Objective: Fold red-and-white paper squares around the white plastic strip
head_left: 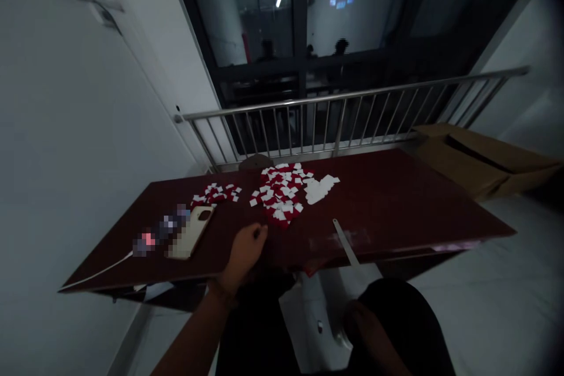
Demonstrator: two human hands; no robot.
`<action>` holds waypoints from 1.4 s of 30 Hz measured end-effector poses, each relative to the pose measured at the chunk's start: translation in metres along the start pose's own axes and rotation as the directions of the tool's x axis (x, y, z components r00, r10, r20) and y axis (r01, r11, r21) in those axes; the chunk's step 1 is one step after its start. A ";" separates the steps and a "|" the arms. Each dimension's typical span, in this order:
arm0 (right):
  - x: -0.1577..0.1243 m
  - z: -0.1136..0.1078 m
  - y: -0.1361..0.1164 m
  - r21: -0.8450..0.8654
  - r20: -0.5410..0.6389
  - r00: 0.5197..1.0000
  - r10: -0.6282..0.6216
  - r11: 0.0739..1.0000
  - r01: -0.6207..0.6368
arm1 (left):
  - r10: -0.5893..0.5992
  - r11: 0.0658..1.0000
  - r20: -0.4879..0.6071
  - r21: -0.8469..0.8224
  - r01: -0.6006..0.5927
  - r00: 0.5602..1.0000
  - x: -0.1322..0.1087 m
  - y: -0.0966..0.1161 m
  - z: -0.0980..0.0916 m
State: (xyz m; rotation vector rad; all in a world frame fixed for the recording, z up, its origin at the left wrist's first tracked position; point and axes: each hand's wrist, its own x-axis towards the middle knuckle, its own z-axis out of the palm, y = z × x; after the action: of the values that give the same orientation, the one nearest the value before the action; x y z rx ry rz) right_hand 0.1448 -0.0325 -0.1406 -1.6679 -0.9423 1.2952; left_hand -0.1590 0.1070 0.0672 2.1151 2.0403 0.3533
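The fingers (258, 233) of the left hand (242, 255) curl inward into a loose fist at the near edge of the dark red tabletop (388, 205), with nothing visible in their grip. The right hand (363, 326) sits low in the dim area below the table, close to a crumpled white sheet (315, 329); its fingers are too dark to tell how far open they are or whether they hold anything. The nearest loose items are 2 heaps of small red-and-white paper squares: the larger (279, 194) lies ahead of the left hand, and the smaller (215, 192) lies to its left, just apart from the larger. Just right of the larger heap lies a white paper scrap (321, 189). A steel ruler (345, 241) rests on the table and juts past its near edge, to the right of the left hand. Further left, a phone in a tan case (191, 232) lies beside a pixelated, unreadable object (161, 230), with a white cable (99, 271) running along the table. Beyond the far edge stand a stainless steel railing (352, 100) and a dark window (299, 17), while a flattened cardboard box (484, 158) lies to the right.
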 end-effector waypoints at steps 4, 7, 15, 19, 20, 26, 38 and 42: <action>0.007 0.000 0.015 -0.012 -0.027 1.000 -0.006 1.000 0.005 | -0.049 0.999 -0.091 -0.002 0.049 0.995 0.046 -0.028 -0.018; 0.007 0.001 0.020 -0.034 -0.009 1.000 -0.008 0.999 0.008 | -0.075 0.997 -0.127 0.016 0.078 0.989 0.066 -0.038 -0.012; -0.001 -0.006 0.014 -0.118 0.071 0.996 -0.061 0.991 0.069 | -0.104 0.995 -0.153 -0.024 0.101 0.983 0.071 -0.044 0.008; -0.003 -0.007 0.011 -0.110 0.078 0.997 -0.029 0.993 0.038 | -0.126 0.992 -0.195 0.004 0.130 0.973 0.078 -0.061 -0.002; -0.003 -0.007 0.012 -0.111 0.073 0.997 -0.024 0.993 0.032 | -0.133 0.990 -0.208 0.023 0.141 0.969 0.079 -0.067 -0.006; -0.004 -0.008 0.023 -0.143 0.049 0.998 -0.037 0.989 0.044 | -0.112 0.981 -0.175 0.139 0.137 0.978 0.084 -0.092 -0.012; -0.027 -0.012 -0.008 -0.290 0.101 0.988 -0.120 0.946 0.144 | -0.011 0.971 -0.189 0.231 0.055 0.982 0.065 -0.058 -0.021; -0.036 -0.028 0.004 -0.348 0.125 0.990 -0.062 0.932 0.102 | 0.109 0.967 -0.175 0.245 -0.063 0.979 0.073 -0.055 -0.009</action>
State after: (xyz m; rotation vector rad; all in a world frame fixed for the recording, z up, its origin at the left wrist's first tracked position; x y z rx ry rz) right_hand 0.1655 -0.0709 -0.1267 -1.8147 -1.3656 1.2250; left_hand -0.2119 0.1815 0.0630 2.4016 2.1961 0.3469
